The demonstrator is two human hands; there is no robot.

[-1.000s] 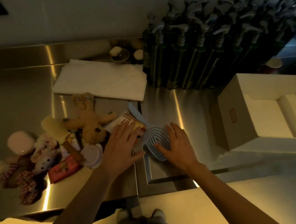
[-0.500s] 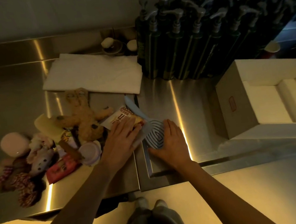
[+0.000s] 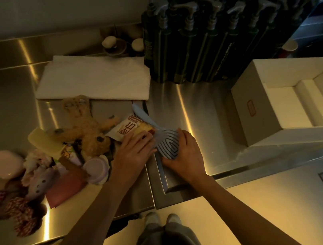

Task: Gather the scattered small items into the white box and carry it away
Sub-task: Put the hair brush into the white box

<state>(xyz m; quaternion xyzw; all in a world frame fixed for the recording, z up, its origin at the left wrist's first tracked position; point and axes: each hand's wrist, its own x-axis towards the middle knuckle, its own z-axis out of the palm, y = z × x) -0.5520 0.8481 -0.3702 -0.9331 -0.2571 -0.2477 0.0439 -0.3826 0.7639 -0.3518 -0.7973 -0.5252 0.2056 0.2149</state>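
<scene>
- 2 hands at work over a steel counter [image 3: 2, 100], both near its front edge at the middle seam.
- Left hand [image 3: 134, 153]: fingers extended and lying flat on a snack packet [image 3: 128, 128]; pressing or covering it, no curl around it visible.
- Right hand [image 3: 184, 154]: fingers laid over the head of a pale blue hairbrush [image 3: 167, 142], the handle pointing toward the back edge; whether the thumb has closed under it cannot be told.
- White box [image 3: 275, 76]: open, standing at the counter's right end, well apart from the pile, nothing visible inside.
- Scattered items, left half toward the front edge: 1 tan plush toy [image 3: 89, 133], 1 pale round case [image 3: 5, 164], 1 lilac lidded pot [image 3: 96, 167], 1 small plush figure [image 3: 37, 180], 1 checked fabric piece [image 3: 21, 214], 1 pink pouch [image 3: 65, 187]; others too dim to name.
- Also present: folded white cloth [image 3: 95, 79] toward the back edge; a block of dark pump bottles [image 3: 216, 30] at the back right.
- Step in hand, as judged: first pickup, packet and brush together; gathering barely begun.
- Next move calls for closing both hands on these 2 pieces, lifting clear of the seam, and carrying them right to drop into the box.
- Writing: large dark characters on the packet, not legible; pale vertical lettering on the bottles, unreadable; small red label on the box's side, unreadable.
</scene>
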